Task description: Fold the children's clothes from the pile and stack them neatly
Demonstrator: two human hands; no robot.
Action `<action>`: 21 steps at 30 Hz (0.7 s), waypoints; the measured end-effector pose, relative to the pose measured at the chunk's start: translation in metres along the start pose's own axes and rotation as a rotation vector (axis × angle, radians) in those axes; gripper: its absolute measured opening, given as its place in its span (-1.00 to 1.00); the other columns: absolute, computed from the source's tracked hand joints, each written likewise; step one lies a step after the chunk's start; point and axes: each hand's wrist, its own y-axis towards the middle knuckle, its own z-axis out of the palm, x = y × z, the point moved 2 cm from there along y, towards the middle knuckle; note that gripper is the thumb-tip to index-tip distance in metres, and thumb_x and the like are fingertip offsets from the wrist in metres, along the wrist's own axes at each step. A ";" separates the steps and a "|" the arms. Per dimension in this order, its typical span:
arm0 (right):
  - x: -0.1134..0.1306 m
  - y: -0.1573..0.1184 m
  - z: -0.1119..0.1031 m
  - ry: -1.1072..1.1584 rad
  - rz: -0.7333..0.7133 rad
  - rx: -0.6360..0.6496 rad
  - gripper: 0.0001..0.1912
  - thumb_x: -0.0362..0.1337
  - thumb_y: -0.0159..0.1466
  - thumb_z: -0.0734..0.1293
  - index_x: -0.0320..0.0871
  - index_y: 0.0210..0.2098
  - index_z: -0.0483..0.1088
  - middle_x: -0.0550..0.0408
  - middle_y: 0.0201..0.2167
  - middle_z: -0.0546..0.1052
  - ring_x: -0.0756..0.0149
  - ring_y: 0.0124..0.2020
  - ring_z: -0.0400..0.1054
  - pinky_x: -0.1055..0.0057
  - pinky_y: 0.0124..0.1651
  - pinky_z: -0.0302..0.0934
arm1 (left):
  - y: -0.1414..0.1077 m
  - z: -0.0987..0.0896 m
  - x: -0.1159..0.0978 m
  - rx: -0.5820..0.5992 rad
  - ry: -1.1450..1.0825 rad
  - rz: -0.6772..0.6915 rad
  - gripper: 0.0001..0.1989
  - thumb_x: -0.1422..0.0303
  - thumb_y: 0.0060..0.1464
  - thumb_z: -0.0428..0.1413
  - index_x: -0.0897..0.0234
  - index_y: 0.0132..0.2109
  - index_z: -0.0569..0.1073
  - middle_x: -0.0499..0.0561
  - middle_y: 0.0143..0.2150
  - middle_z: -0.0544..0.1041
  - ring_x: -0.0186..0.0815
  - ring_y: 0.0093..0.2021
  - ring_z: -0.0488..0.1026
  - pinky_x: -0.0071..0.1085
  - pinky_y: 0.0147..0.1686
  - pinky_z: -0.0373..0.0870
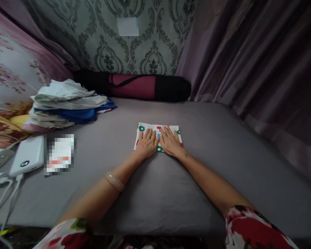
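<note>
A folded white cloth with green, red and blue printed shapes lies flat on the grey sheet. My left hand rests palm down on its left half, fingers stretched out. On the right half lies my right hand, also flat with its fingers apart. The thumbs come close together near the cloth's middle. Both hands cover much of the cloth, so its centre is partly hidden.
To the left stand a stack of folded clothes, a white power bank with cables, a power strip and a blurred-out packet. A long black and maroon bag lies along the wall. Curtains hang at right.
</note>
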 end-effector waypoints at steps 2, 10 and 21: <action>-0.001 0.000 -0.001 -0.003 -0.001 0.003 -0.43 -0.20 0.42 -0.01 -0.23 0.37 0.06 -0.13 0.41 0.02 0.08 0.41 -0.16 -0.06 0.37 -0.30 | 0.001 0.001 0.001 -0.007 -0.011 -0.001 -0.40 0.16 0.35 -0.32 0.42 0.35 0.17 0.24 0.39 0.14 -0.05 0.41 0.00 0.00 0.35 -0.15; 0.014 0.012 -0.014 -0.004 -0.015 0.039 -0.42 -0.19 0.42 -0.01 -0.34 0.35 0.08 -0.22 0.39 0.04 0.00 0.40 -0.14 -0.08 0.37 -0.30 | 0.001 -0.009 0.013 -0.138 -0.071 -0.046 -0.51 0.30 0.32 -0.22 0.44 0.27 0.27 0.26 0.34 0.25 -0.07 0.39 0.08 -0.04 0.34 -0.05; 0.033 0.029 0.007 0.062 -0.018 0.053 -0.39 -0.17 0.41 0.01 -0.35 0.36 0.05 -0.13 0.40 0.02 0.12 0.42 -0.20 0.02 0.39 -0.35 | -0.001 -0.006 0.030 -0.082 -0.151 -0.184 -0.58 0.32 0.31 -0.15 0.39 0.22 0.25 0.28 0.36 0.20 -0.03 0.38 0.07 0.02 0.29 0.06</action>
